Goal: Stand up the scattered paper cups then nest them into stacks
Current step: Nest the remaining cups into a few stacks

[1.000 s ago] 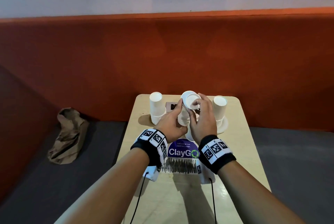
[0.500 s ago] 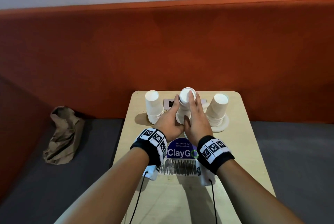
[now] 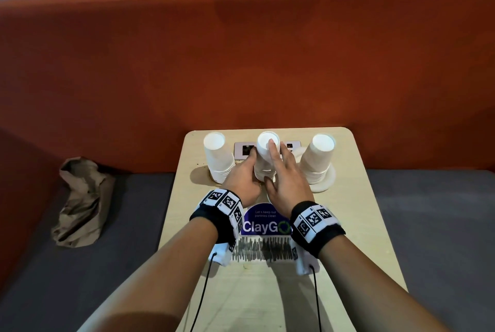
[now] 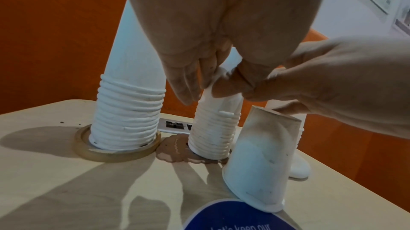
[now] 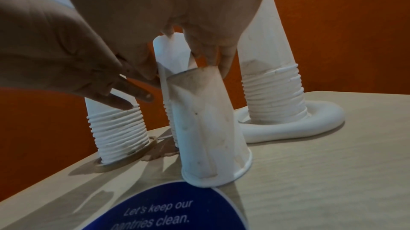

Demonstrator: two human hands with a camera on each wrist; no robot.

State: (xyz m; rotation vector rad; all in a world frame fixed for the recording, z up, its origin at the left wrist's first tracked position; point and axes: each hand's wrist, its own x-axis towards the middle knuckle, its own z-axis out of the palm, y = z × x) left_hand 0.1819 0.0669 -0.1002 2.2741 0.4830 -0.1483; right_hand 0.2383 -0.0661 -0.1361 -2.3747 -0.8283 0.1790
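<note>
Three stacks of upside-down white paper cups stand in a row at the table's far end: a left stack (image 3: 217, 157), a middle stack (image 3: 263, 157) and a right stack (image 3: 318, 157). My left hand (image 3: 242, 179) grips the middle stack (image 4: 213, 128) low on its left side, between thumb and fingers. Fingers straight, my right hand (image 3: 284, 171) lies along that stack's right side with a fingertip on its top. A single upside-down cup (image 4: 259, 155) stands just in front of the middle stack, under my right palm, and is hidden in the head view.
A tape roll (image 4: 117, 153) rings the left stack's base and a white ring (image 5: 288, 128) the right one's. A socket plate (image 3: 242, 150) lies behind the stacks, a blue ClayGo sticker (image 3: 265, 224) near my wrists. A crumpled brown bag (image 3: 80, 198) sits on the grey seat.
One second ago my right hand held a tilted cup over the middle stack. That cup now sits nested on the stack, and my right fingers have straightened over it.
</note>
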